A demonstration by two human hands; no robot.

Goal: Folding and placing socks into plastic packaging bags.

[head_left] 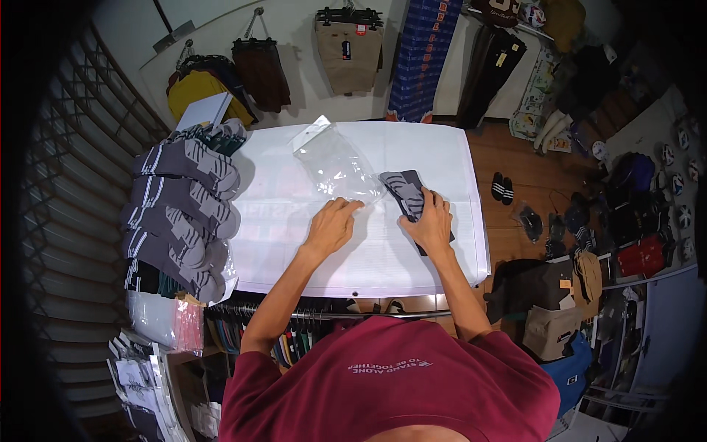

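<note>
On the white-covered table (276, 258) lies a clear plastic bag (331, 163) with a white hanging tab at its far end. My left hand (331, 228) rests at the bag's near edge, its index finger stretched out toward the right. It appears to hold nothing, and whether the fingertip touches the plastic is hard to make out. To the right, a folded pair of grey socks with black stripes (401, 188) lies at a slant. My right hand (429, 221) grips these socks by their nearer part, thumb on the left side and fingers over the right, covering some of them.
Stacked grey socks (166, 195) line the table's left end, with packaged goods (158, 320) below. Trousers (347, 55) hang on the far wall. Sandals (502, 188) lie on the wooden floor at the right. Bags (552, 328) stand at the near right. A clothes rail runs along the near edge.
</note>
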